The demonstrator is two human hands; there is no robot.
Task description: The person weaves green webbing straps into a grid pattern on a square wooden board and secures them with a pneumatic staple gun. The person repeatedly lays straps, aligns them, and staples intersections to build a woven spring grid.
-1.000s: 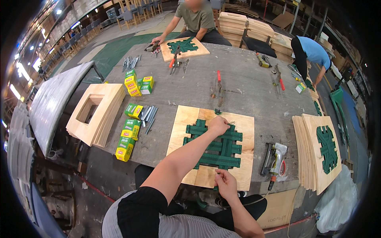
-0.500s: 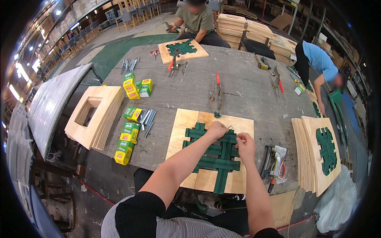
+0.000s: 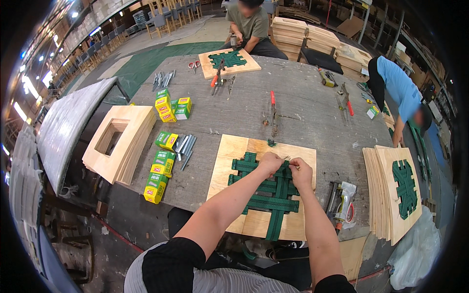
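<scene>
On the scuffed grey table (image 3: 317, 127) lies a square pale plywood panel (image 3: 225, 163) with crossed dark green webbing straps (image 3: 276, 220); the left hand (image 3: 269, 164) and right hand (image 3: 301, 173) pinch, apparently, one strap's far end. Blue-grey, wooden-legged chairs (image 3: 160, 20) stand on the warehouse floor (image 3: 202, 36).

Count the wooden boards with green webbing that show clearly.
3: the nearest board; the far board, before the seated person; and the right board, fronting a stack. Others may be hidden near the bending person.
</scene>
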